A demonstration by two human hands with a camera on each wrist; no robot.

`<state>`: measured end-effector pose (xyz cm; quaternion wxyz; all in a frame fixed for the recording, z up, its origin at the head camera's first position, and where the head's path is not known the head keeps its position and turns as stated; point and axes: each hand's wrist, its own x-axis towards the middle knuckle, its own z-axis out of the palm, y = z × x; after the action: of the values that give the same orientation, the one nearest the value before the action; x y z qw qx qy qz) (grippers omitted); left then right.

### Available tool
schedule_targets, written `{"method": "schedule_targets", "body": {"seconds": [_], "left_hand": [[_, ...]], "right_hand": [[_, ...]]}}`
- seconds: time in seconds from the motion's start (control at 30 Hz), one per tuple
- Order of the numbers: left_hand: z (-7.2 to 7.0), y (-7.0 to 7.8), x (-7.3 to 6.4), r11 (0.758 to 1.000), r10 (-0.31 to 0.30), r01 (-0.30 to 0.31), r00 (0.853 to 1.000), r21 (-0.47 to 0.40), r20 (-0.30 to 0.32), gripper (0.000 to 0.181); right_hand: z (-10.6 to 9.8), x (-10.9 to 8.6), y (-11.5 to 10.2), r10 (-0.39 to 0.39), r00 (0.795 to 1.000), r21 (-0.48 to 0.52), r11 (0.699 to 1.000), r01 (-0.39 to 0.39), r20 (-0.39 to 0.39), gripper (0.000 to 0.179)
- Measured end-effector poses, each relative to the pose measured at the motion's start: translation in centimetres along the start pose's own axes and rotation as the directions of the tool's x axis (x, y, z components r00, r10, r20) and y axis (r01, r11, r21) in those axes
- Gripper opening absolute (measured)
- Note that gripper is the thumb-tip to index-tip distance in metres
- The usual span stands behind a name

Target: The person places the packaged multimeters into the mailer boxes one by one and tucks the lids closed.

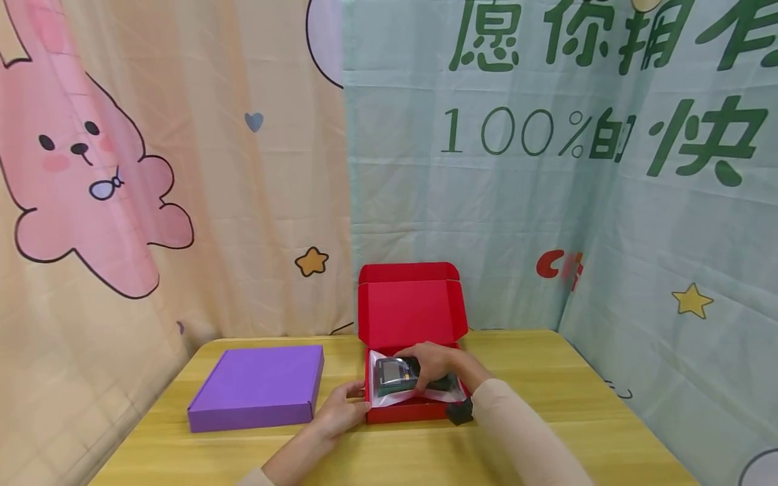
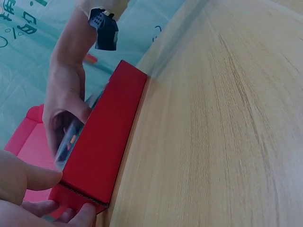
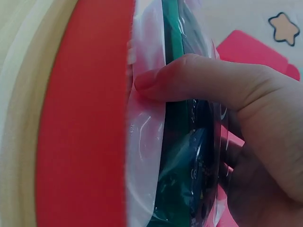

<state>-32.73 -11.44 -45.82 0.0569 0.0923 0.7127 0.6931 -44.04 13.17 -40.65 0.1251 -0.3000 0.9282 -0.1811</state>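
An open red cardboard box (image 1: 404, 412) sits on the table with its lid (image 1: 413, 307) raised at the back. Inside lies a dark green and black handheld device with a small grey screen (image 1: 395, 372), wrapped in a clear plastic bag (image 3: 146, 142). My right hand (image 1: 433, 363) reaches in from above and grips the bagged device across its middle. Its thumb (image 3: 189, 80) lies along the near side; the other fingers go over the far side, partly hidden. My left hand (image 1: 340, 410) holds the box's front left corner, thumb at the upper edge and fingers against the side.
A closed flat purple box (image 1: 258, 386) lies to the left on the wooden table (image 1: 547, 418). Printed curtains (image 1: 255, 202) hang close behind the table and along its sides. A small black device (image 1: 460, 411) is at the right wrist.
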Motion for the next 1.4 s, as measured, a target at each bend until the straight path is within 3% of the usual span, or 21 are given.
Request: {"method": "schedule_targets", "body": {"seconds": [0.3,0.67,0.87,1.0,1.17,1.4], "left_hand": [[-0.1,-0.3,0.0,1.000,0.003,-0.003,1.000,-0.003,0.007,0.057],[-0.2,0.2,0.1,1.000,-0.021,0.021,1.000,-0.001,0.012,0.057],[-0.3,0.1,0.4,0.999,-0.052,0.052,0.998,0.002,0.020,0.057],[-0.3,0.2,0.5,0.999,-0.046,0.046,0.999,0.002,0.008,0.057],[-0.4,0.7,0.8,0.999,-0.047,0.048,0.998,0.023,-0.030,0.060],[-0.8,3.0,1.8,0.988,-0.011,0.029,0.993,0.149,-0.116,0.061]], "right_hand": [[1.4,0.3,1.5,-0.006,1.000,-0.001,1.000,0.006,0.001,0.083],[1.4,0.0,1.1,0.096,0.995,0.019,0.995,-0.097,0.022,0.084],[1.4,-0.3,1.1,0.105,0.994,-0.007,0.994,-0.105,0.024,0.089],[1.0,-0.5,1.0,0.086,0.996,-0.016,0.996,-0.086,-0.002,0.094],[0.2,-1.1,1.1,0.027,0.998,0.076,0.997,-0.022,-0.063,0.092],[-1.7,-2.0,1.7,-0.033,0.987,0.189,0.980,0.063,-0.158,0.082]]}}
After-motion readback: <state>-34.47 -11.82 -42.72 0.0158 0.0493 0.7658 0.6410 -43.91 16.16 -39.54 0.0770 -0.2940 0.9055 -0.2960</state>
